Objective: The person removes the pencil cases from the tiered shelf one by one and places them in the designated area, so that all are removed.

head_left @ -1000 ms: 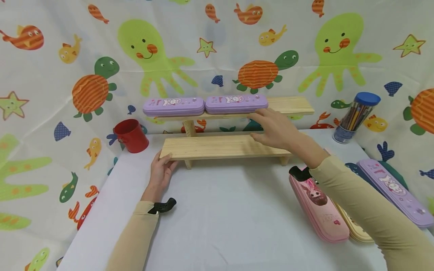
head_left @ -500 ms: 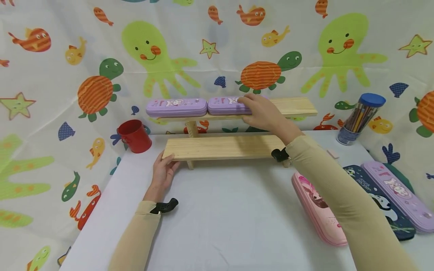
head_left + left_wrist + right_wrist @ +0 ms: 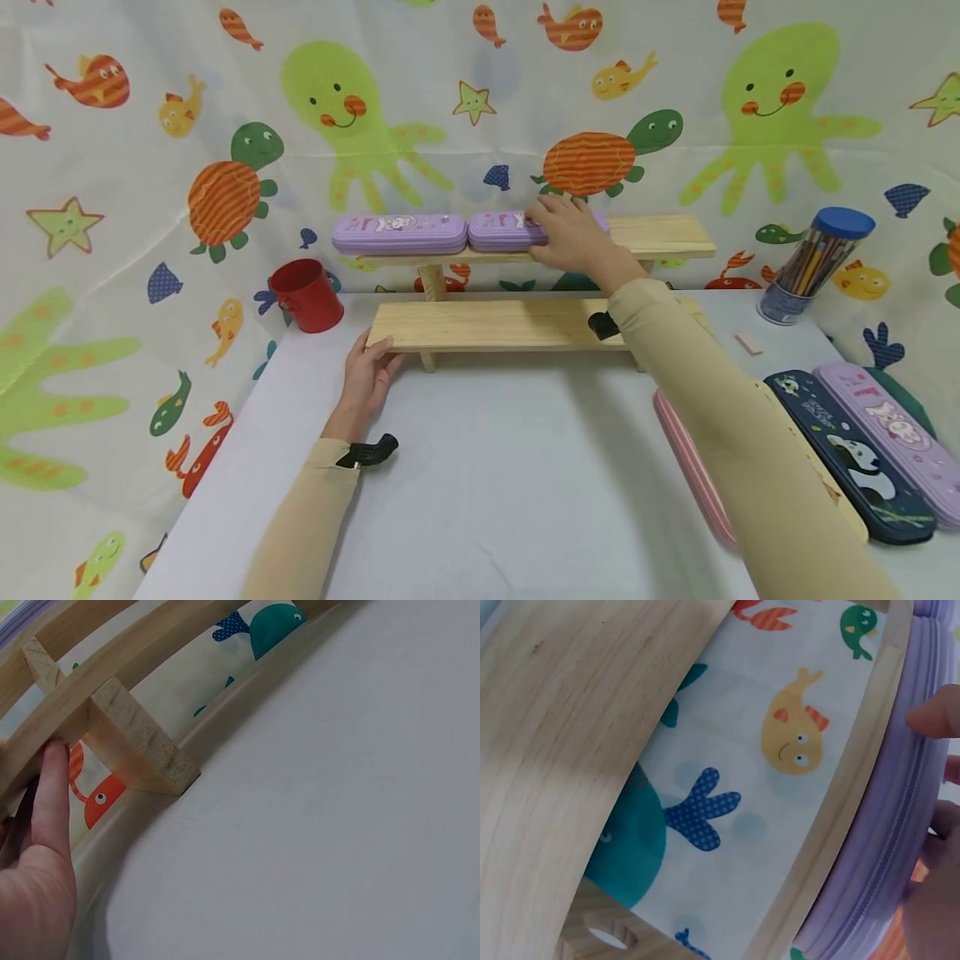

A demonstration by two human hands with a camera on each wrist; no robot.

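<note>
A two-tier wooden shelf point(image 3: 487, 325) stands on the white table. My left hand point(image 3: 365, 383) grips the left end of its lower board, thumb on top and fingers underneath; the left wrist view shows a finger point(image 3: 52, 795) against the board's underside. Two purple pencil cases lie end to end on the upper board point(image 3: 671, 233). Over the right purple pencil case point(image 3: 495, 235) is my right hand point(image 3: 573, 237), holding it with the thumb at the front side and fingers across the top. The left purple pencil case point(image 3: 401, 235) is untouched.
At the right lie a pink case point(image 3: 693, 467), partly under my right sleeve, a cream case point(image 3: 851, 512), a navy panda case point(image 3: 832, 433) and another purple case point(image 3: 888, 417). A pink eraser point(image 3: 748, 343), pencil jar point(image 3: 810, 267) and red bucket point(image 3: 307, 296) stand farther back.
My right hand has moved left from beside the right purple pencil case onto it, and its fingers have closed around it. The left hand keeps its grip on the shelf.
</note>
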